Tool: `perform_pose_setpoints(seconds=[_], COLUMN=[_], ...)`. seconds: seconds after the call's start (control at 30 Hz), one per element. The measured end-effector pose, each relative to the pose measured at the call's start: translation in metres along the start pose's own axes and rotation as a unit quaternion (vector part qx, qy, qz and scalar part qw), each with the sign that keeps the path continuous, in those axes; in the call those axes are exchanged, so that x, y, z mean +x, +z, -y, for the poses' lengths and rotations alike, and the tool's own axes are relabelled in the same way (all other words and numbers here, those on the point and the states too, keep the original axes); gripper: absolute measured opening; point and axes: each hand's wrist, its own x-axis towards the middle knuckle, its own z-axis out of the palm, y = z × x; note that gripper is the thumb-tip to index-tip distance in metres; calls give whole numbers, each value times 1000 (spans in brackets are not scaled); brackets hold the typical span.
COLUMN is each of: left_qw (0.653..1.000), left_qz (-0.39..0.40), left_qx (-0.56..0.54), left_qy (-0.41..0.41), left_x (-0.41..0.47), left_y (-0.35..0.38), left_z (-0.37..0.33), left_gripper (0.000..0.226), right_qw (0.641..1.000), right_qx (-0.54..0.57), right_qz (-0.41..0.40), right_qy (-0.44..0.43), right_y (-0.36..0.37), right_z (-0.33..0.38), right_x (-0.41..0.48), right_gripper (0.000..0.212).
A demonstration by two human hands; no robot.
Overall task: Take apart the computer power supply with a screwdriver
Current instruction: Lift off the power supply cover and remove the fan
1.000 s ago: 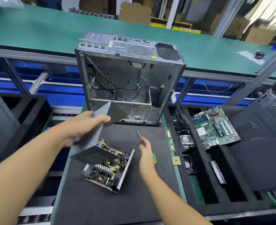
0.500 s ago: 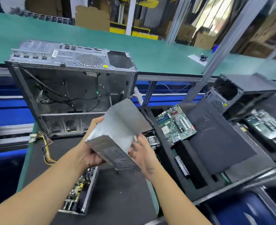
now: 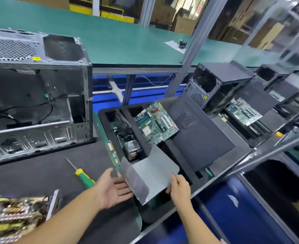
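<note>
The power supply's bent sheet-metal cover [image 3: 150, 175] was off the unit and held between the two hands, tilted, over the near edge of the black foam tray [image 3: 173, 152]. The right hand [image 3: 178, 189] pinched the cover's near right edge, thumb on top and fingers curled under it. The left hand [image 3: 113, 189] lay open, palm up and fingers straight, with its fingertips at the cover's folded left flap; whether they touched it could not be told.

The rest of the power supply [image 3: 16, 219], an open metal base with its circuit board exposed, sat on the counter [image 3: 39, 173] well to the left of the left hand and nearer the person. The green-handled screwdriver [image 3: 83, 176] lay untouched just left of and beyond that hand.

Beyond the hands, the tray held a motherboard [image 3: 156, 123], with a dark side panel [image 3: 198, 134] to its right. An emptied computer case [image 3: 39, 85] stood beyond and left of the left hand.

The step in hand looked like setting the removed cover aside in the tray. After that, the likely next move would be to let go of the cover, reach left for the screwdriver, and undo whatever screws fasten the board to its base.
</note>
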Motion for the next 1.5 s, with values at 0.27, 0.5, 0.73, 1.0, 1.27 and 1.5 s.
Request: perform_pose_setpoints(seconds=[0.27,0.5,0.73,1.0,1.27,1.5], left_qw=[986,945,823,757,585,520], left_qz=[-41,-33,-119,-179,-282,-443], left_qx=[158,311,497,520,633,667], left_qy=[42,100,247,352,420,299], left_x=[14,6,-12,-67,-144,-161], left_y=[10,4,-37,-83,-177,-241], left_z=[47,43,-12,-31,-45,-6], left_gripper=[48,36,34,35,23,57], right_qw=[989,986,957,924,898,732], right_qx=[-143,-164,-246,-210,-127,-249], right_qz=[-25,9,-151,0,266,336], right_qy=[-27,31,-14,-320,-327,-538], right_y=[-3,7,29,88,173,235], right_z=[-57,-60,-26,26,84,118], right_x=[3,7,-1,-25,-86,-136], right_gripper=[34,21,55,18,17,17])
